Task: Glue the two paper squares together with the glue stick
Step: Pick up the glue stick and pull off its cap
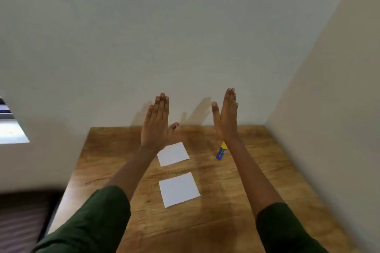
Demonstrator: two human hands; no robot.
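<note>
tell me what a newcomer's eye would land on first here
The left hand and right hand are raised open, fingers straight, holding nothing. On the wooden table below them lie two white paper squares, apart: the far square and the near square. A blue and yellow glue stick lies to their right, its top hidden behind the right forearm.

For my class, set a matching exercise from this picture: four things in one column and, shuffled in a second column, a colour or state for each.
Things:
1. glue stick
2. nearer paper square
3. table
4. left hand

Colour or state:
A. brown wood
B. raised, fingers straight, holding nothing
C. blue and yellow
D. white, lying flat

Pairs: 1-C, 2-D, 3-A, 4-B
</note>
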